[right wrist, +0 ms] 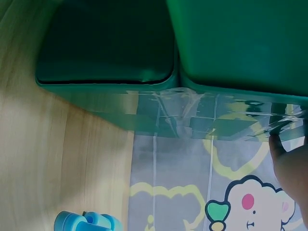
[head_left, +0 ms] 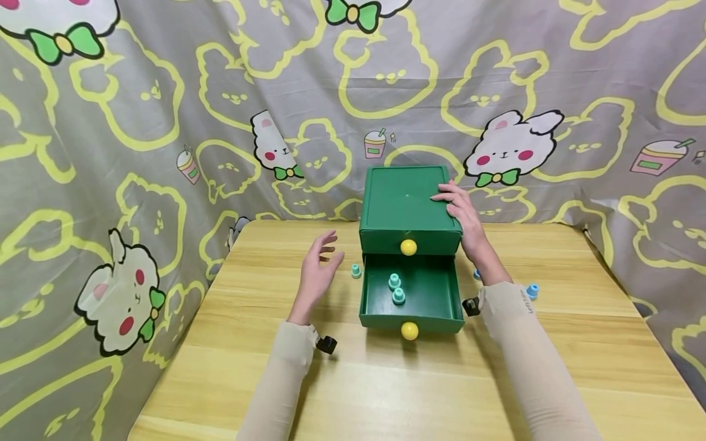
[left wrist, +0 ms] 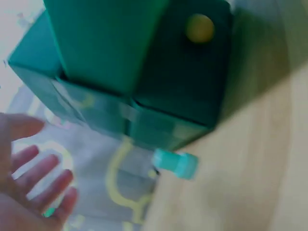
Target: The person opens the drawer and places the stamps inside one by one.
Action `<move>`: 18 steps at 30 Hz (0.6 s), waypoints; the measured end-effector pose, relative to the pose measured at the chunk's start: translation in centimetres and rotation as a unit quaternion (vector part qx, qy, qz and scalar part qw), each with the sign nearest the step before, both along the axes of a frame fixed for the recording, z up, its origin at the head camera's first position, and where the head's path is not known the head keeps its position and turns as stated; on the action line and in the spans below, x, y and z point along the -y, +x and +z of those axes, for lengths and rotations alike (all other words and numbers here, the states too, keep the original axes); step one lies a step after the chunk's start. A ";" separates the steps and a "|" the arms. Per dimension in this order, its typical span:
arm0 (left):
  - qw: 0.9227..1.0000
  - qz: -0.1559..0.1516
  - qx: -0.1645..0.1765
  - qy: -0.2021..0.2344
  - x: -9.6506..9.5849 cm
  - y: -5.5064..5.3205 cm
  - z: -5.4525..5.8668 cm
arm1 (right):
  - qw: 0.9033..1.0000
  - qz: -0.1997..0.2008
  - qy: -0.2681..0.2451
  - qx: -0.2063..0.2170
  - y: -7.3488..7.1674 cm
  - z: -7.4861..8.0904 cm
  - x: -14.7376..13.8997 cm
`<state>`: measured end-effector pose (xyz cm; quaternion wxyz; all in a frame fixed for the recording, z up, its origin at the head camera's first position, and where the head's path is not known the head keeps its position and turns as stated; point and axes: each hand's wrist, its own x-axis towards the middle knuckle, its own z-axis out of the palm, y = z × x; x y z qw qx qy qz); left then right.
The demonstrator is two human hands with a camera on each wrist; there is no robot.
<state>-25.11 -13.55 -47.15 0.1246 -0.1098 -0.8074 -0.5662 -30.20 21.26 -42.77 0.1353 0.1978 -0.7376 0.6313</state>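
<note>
A green two-drawer cabinet (head_left: 407,199) stands on the table, its lower drawer (head_left: 430,323) pulled out. In that drawer are two teal peg-like pieces (head_left: 394,282) (head_left: 399,296). My right hand (head_left: 467,220) rests at the cabinet's upper right edge, fingers on its top; the right wrist view shows part of this hand (right wrist: 293,171) against the side. My left hand (head_left: 320,269) hovers to the cabinet's left, fingers spread and holding nothing. Close to it, another teal piece (head_left: 355,271) stands on the table. The left wrist view is blurred.
Blue pieces (head_left: 532,291) (head_left: 477,274) stand on the table right of the cabinet, one partly hidden by my right arm. Each drawer has a yellow round knob (head_left: 409,247). A patterned curtain (head_left: 309,92) hangs behind and beside the wooden table (head_left: 380,392).
</note>
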 end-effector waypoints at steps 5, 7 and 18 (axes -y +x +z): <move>0.992 -0.067 0.095 -0.038 0.5 -1.2 -2.6 | 1.000 0.001 0.001 0.002 0.3 0.4 0.2; 0.987 -0.083 0.123 -0.057 0.6 -1.8 -3.8 | 1.000 0.003 0.001 0.001 0.8 0.9 0.4; 0.978 -0.080 0.146 -0.127 0.1 -2.8 -5.5 | 1.000 0.001 0.003 -0.003 0.6 0.7 0.1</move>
